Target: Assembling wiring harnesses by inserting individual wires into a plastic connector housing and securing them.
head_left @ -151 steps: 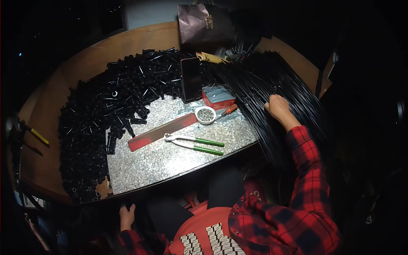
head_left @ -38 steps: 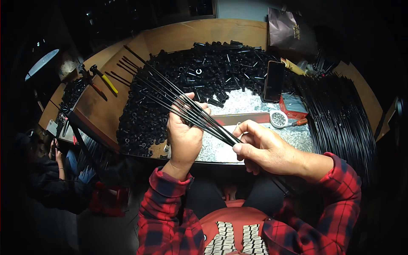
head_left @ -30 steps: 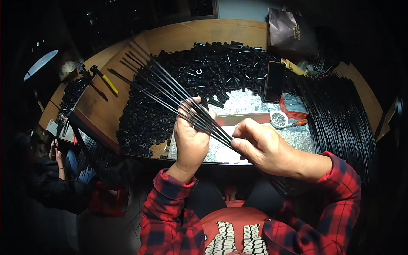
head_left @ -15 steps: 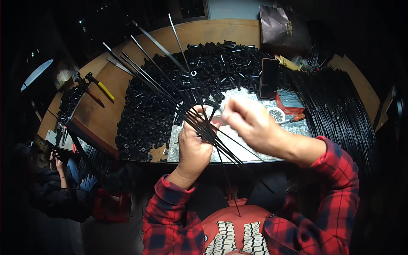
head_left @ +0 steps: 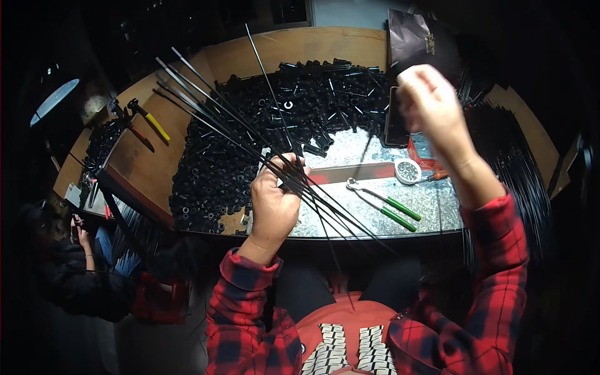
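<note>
the left grip (head_left: 274, 203) is clamped around a loose bunch of thin black rods (head_left: 304, 180), which run through it at a slant. their far ends fan out above and to the left of it, over a pile of black tube pieces (head_left: 350, 94). their near ends spread below and to the right of it, some past the front edge of the counter (head_left: 431, 200). one rod stands steeper than the others, its top well apart from theirs

the right grip (head_left: 432, 103) is well apart from the bunch, up and to the right, just beside a dark phone (head_left: 392, 125). it is blurred with its fingers curled, so i cannot tell whether it holds something

between the two grips, a long reddish bar (head_left: 344, 174) and green-handled pliers (head_left: 392, 215) lie on the counter. a white cup (head_left: 397, 176) of small metal bits is at the bar's right end, with an orange-handled screwdriver (head_left: 440, 175) just beside it. a heap of long black rods (head_left: 512, 162) lies to the far right, and yellow-handled pliers (head_left: 156, 127) are at the left
</note>
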`<state>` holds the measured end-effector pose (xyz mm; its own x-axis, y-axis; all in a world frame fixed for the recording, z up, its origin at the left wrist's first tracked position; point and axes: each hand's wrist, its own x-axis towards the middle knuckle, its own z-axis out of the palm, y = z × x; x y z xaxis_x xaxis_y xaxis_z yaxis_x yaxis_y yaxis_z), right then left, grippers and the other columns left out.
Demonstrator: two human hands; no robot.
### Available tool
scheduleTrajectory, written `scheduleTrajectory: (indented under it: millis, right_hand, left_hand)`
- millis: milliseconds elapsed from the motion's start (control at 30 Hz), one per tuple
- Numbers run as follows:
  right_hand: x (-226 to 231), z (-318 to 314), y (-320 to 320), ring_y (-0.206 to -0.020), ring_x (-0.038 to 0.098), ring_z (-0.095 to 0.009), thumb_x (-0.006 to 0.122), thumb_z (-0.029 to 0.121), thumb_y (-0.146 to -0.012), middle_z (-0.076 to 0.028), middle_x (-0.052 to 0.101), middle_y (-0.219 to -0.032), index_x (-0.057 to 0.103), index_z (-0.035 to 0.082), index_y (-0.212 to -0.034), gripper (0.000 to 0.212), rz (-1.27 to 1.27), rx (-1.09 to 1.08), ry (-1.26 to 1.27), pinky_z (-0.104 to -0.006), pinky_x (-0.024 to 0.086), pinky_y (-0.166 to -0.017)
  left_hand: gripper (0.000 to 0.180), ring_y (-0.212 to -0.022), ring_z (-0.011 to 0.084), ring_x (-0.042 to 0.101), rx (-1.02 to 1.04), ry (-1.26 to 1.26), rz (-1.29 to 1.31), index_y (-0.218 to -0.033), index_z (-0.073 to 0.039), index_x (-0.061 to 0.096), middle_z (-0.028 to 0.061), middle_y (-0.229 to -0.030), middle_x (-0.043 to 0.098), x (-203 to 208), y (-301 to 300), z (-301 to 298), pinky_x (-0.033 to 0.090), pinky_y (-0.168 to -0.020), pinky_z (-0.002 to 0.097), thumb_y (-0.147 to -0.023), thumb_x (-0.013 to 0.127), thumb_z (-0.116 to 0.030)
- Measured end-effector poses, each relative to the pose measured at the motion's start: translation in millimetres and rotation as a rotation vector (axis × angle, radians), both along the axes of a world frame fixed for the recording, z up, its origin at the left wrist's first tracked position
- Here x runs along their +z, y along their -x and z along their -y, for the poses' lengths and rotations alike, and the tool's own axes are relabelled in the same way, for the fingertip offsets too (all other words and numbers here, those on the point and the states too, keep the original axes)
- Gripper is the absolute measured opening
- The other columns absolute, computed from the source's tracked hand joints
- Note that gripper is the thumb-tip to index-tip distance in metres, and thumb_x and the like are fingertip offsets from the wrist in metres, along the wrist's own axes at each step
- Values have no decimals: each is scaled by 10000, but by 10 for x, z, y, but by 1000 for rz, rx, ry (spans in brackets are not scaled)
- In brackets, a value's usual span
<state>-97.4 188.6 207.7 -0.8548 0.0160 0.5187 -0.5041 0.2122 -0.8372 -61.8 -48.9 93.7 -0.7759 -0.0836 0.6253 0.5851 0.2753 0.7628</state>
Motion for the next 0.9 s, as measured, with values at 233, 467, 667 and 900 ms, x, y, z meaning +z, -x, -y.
scheduleTrajectory:
  millis: [233, 467, 667, 900]
  right_hand:
    - [-562, 542, -340, -743, 538, -138, 599, 175, -902, -66, 544, -814, 533, 14, -969, 187, -93, 332, -361, -285, 459, -662]
    - [-657, 451, -650, -745, 571, -190, 701, 153, -808, -110, 558, -846, 331, 28, -1293, 623, 340, 514, -532, -314, 459, -662]
    - [-704, 169, -899, -634, 466, -92, 621, 171, -885, -29, 505, -689, 534, -8, -1091, 286, 268, 527, -503, -267, 392, -567]
    - [-788, 1, -1162, -516, 442, -21, 536, 135, -954, 21, 511, -709, 475, 15, -1173, 257, 693, 603, -109, -184, 329, -444]
  left_hand:
    - [221, -840, 131, 645, -194, -117, -3, -1052, 14, 597, 87, -944, 667, 143, 8, -195, 517, -774, 262, -834, 631, 14]
    - [211, -817, 143, 624, -311, -440, 74, -1063, 28, 536, 60, -887, 624, 240, 73, -28, 521, -754, 259, -866, 504, 98]
    - [179, -822, 140, 649, -216, -1, 132, -1023, 33, 627, 78, -905, 671, 244, 61, 175, 516, -789, 254, -848, 643, 3]
    - [142, -845, 181, 676, -454, -66, 342, -972, 57, 660, 112, -877, 692, 405, 385, 179, 545, -770, 282, -837, 641, 17]
